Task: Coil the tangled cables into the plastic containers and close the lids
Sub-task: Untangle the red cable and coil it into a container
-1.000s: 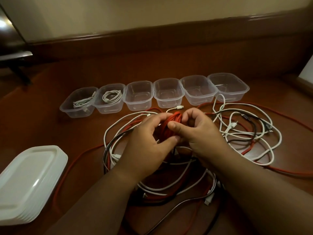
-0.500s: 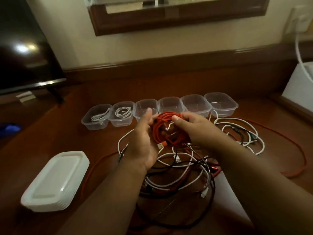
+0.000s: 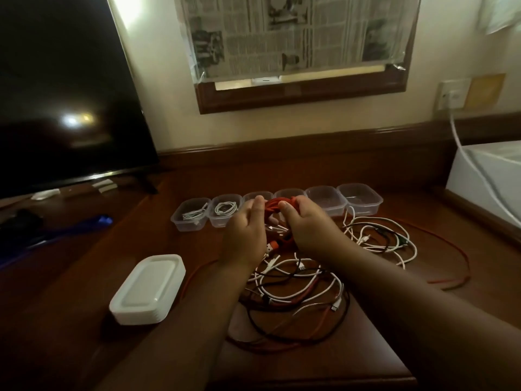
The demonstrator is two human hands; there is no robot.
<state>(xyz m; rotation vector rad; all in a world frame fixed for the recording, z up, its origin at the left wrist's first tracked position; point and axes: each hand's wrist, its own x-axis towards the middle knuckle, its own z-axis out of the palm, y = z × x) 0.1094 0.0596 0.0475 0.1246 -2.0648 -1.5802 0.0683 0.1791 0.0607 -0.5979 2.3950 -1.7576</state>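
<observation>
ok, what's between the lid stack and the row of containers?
Head view: only bare wooden tabletop lies between the stack of white lids and the leftmost container, which holds a white cable.

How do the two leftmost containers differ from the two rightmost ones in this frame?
The two leftmost containers each hold a coiled white cable; the two rightmost containers look empty. All four are clear plastic, lidless, and stand in one row on the desk.
</observation>
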